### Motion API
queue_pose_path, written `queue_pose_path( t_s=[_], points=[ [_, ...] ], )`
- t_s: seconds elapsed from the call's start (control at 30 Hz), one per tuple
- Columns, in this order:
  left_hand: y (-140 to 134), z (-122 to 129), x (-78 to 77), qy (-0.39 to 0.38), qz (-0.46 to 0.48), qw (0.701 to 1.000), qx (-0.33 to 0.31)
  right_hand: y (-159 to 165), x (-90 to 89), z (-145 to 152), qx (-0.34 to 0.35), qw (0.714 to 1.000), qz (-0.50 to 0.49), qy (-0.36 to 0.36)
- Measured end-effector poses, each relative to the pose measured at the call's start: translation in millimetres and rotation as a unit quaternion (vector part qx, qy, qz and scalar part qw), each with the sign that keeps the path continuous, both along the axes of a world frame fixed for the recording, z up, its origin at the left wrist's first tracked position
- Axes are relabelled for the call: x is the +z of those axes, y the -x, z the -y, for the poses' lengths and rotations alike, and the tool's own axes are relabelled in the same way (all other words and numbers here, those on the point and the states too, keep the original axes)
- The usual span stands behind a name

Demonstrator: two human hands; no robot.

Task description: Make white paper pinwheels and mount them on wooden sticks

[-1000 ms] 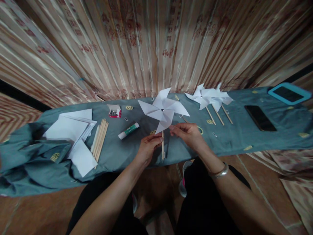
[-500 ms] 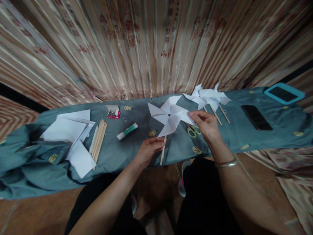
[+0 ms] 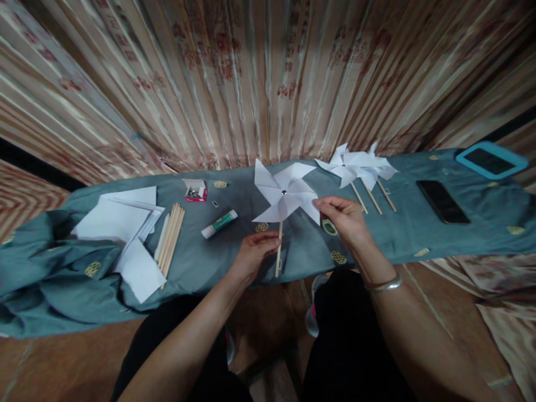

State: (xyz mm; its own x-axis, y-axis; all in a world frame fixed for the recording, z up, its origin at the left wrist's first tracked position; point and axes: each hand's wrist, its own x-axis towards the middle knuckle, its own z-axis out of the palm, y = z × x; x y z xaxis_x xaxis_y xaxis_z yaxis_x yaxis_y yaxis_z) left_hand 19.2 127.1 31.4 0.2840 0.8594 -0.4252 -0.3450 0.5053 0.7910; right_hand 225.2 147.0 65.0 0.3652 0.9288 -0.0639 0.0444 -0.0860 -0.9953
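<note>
A white paper pinwheel point(image 3: 288, 190) with a shiny pin at its centre stands upright on a thin wooden stick. My left hand point(image 3: 254, 254) is closed round that stick below the blades. At the blade tip on the right, the thumb and fingers of my right hand point(image 3: 342, 216) pinch the paper. Partly hidden behind my right hand are green-handled scissors point(image 3: 329, 226). Several finished-looking pinwheels point(image 3: 350, 167) lie overlapping beyond it, their sticks pointing toward me. A glue stick point(image 3: 219, 224) rests on the cloth left of the held pinwheel.
Left on the blue-grey cloth point(image 3: 205, 262) lie white paper sheets point(image 3: 121, 218) and a bundle of wooden sticks point(image 3: 172, 237). A small red box of metal pins point(image 3: 195, 191) sits behind the glue stick. To the right are a black phone point(image 3: 443, 202) and a blue-framed device point(image 3: 491, 160). A curtain point(image 3: 268, 84) hangs behind.
The pinwheel's blades have turned on the stick, and the held blade tip is lower and further left. My right hand has shifted slightly left and down with it. My left hand keeps its grip.
</note>
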Motion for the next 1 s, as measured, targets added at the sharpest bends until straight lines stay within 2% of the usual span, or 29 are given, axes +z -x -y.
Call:
queue_pose_path(
  t_s=[1.0],
  points=[
    [-2.6,-0.3,-0.6,-0.003,-0.01,0.999,0.037,28.5,-2.8,11.3,0.111,0.992,-0.05,0.025]
  ],
)
